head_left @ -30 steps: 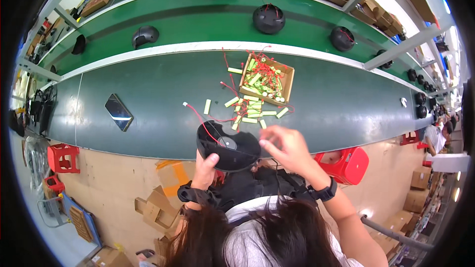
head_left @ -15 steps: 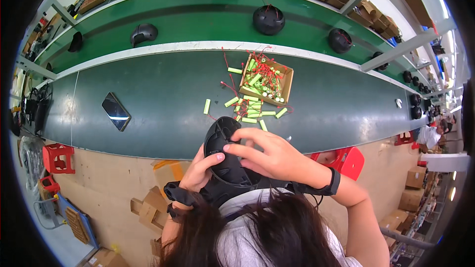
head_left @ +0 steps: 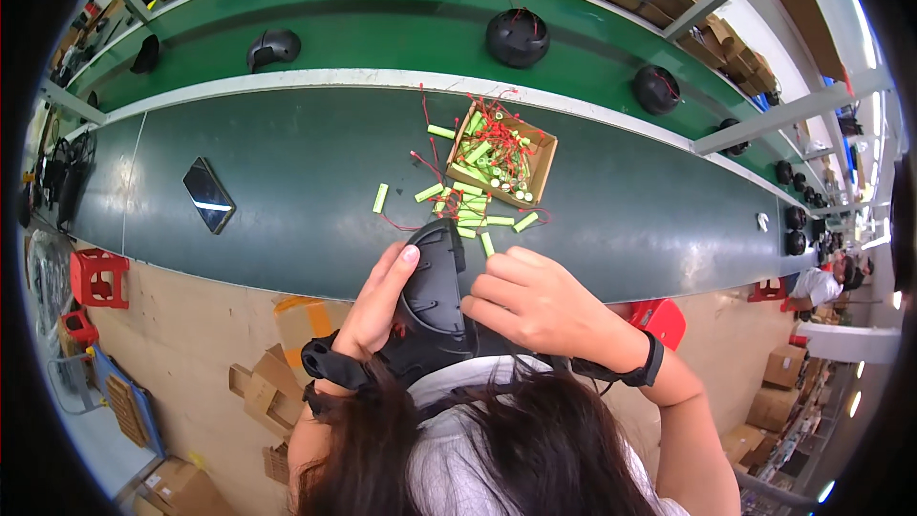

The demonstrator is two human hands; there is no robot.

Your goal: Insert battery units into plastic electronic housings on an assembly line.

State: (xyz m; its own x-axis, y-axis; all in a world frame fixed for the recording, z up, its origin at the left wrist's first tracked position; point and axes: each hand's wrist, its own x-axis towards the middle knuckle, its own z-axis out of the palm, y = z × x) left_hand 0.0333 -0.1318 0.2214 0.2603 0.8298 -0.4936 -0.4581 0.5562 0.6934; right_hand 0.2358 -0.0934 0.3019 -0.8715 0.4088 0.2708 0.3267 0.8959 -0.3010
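Note:
A curved black plastic shell [head_left: 435, 282], with thin ribs or posts on its visible face, is held upright in front of my body at the table's near edge. My left hand [head_left: 377, 301] grips its left side, with the fingers lying along the rim. At the shell's right edge is my right hand [head_left: 521, 296], its fingers curled in; the fingertips are partly hidden, so I cannot make out what they pinch. Just beyond the shell, several light-green cylindrical battery cells [head_left: 468, 205] with red wires lie loose beside an open cardboard box [head_left: 542, 167] of more such cells.
A dark phone [head_left: 208, 196] lies on the dark green table [head_left: 315, 162] to the left. Behind it, a green conveyor belt [head_left: 382, 33] carries black rounded shells [head_left: 518, 38]. Red stools [head_left: 98, 277] and cardboard boxes [head_left: 272, 392] stand on the floor. Another person [head_left: 823, 282] is far right.
The shell has turned in my hands. My right hand has left its inner side for the right edge and curled its fingers; my left fingers have moved higher along the rim.

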